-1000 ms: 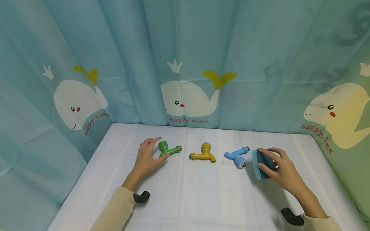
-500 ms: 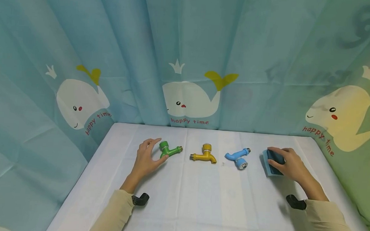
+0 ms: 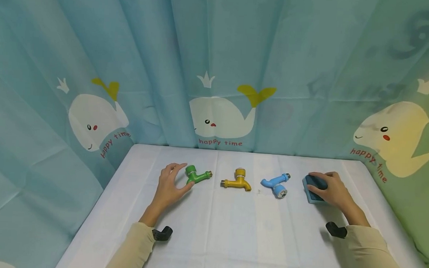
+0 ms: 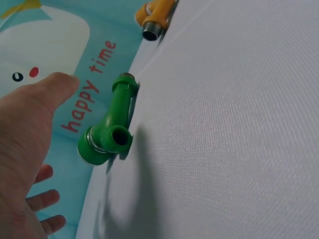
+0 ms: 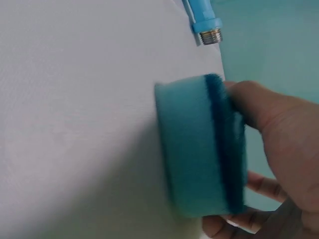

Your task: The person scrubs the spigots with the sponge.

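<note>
A light-blue sponge (image 3: 310,195) with a dark scouring side is gripped by my right hand (image 3: 333,193) between thumb and fingers. In the right wrist view the sponge (image 5: 189,147) is at or just above the cloth; whether it touches cannot be told. My left hand (image 3: 169,188) hovers around a green faucet (image 3: 197,176), thumb and fingers spread. The left wrist view shows a gap between that hand (image 4: 25,134) and the green faucet (image 4: 112,124), which lies on the table. A yellow faucet (image 3: 237,181) lies in the middle, and a blue faucet (image 3: 276,185) left of the sponge.
A white cloth covers the table (image 3: 238,236). Behind it and at both sides hangs a blue-green curtain (image 3: 299,53) printed with whales. Black wrist mounts (image 3: 162,233) show at both cuffs.
My right hand has moved right, carrying the sponge away from the blue faucet and lower to the table, then slightly back left. The left hand and the faucets have stayed in place.
</note>
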`<state>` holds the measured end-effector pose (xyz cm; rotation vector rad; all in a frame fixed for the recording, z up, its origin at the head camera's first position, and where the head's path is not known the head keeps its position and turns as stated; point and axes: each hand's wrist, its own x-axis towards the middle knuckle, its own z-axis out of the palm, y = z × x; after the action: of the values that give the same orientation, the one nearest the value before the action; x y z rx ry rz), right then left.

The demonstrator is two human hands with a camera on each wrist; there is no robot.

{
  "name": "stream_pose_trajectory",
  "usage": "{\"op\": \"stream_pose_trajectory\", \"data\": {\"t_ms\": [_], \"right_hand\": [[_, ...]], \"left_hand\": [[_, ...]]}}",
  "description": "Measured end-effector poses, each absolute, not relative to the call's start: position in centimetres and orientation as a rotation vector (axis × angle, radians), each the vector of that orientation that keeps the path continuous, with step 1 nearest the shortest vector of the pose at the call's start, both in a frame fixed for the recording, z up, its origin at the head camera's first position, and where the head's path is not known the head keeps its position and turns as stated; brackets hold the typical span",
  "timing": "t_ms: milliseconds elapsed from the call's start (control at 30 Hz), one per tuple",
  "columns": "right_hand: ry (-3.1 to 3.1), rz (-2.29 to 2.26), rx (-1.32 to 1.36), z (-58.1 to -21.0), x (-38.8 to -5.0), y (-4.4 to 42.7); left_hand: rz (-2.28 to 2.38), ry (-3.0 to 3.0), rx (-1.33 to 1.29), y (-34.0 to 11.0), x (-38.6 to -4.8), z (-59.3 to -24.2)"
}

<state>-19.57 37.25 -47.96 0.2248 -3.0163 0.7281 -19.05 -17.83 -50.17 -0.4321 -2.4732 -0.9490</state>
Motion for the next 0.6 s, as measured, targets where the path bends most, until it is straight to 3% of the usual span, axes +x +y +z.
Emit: {"op": "stream_pose_trajectory", "data": {"t_ms": [600], "right_hand": [[-2.915, 0.829, 0.217, -49.3, -19.9, 37.6]], "left_hand": [[-0.940, -2.436, -0.473, -18.6, -19.3, -50.2]]}}
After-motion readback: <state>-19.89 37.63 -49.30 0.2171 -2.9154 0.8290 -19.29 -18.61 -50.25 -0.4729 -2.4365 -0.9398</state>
